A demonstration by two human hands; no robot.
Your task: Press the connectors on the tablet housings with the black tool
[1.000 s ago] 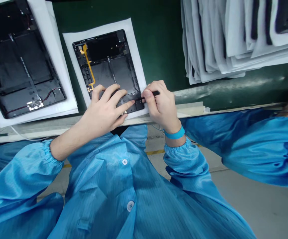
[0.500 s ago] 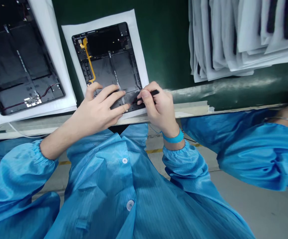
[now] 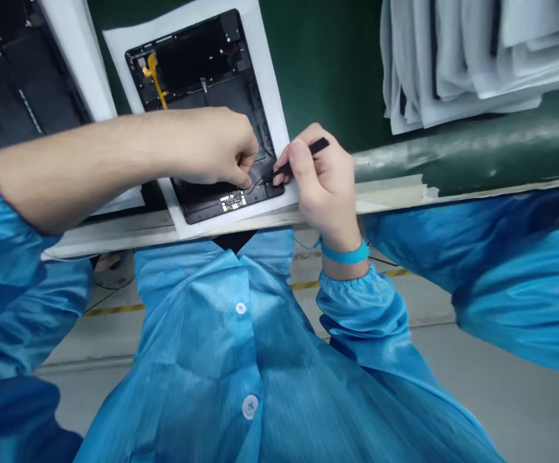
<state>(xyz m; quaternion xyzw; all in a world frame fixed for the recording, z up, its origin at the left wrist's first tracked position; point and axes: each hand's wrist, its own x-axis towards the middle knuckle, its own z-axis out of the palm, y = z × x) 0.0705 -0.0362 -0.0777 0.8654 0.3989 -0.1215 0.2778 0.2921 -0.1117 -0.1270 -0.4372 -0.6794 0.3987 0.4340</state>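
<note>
An open tablet housing (image 3: 255,106) lies on a white foam sheet (image 3: 275,112), showing black inner parts, an orange flex cable (image 3: 152,74) and a small circuit board (image 3: 233,201) near its lower edge. My left hand (image 3: 231,148) is over the housing, finger and thumb pinched beside a thin dark wire (image 3: 258,182) by the board; whether they grip it is hard to see. In my right hand (image 3: 320,173) are black tweezers (image 3: 318,146), held like a pen, their tips at the housing's lower right corner by the wire. My left forearm hides the housing's left middle.
A second open tablet housing (image 3: 18,83) lies on white foam at the left, partly behind my left arm. Stacked white foam sheets (image 3: 453,71) with dark items between them stand at the back right. At the right is another person's blue sleeve (image 3: 515,283).
My left hand has gone from spread fingers on the housing to a pinch by the wire, its forearm swinging across, uncovering the circuit board. The tweezers stay in the lower right corner.
</note>
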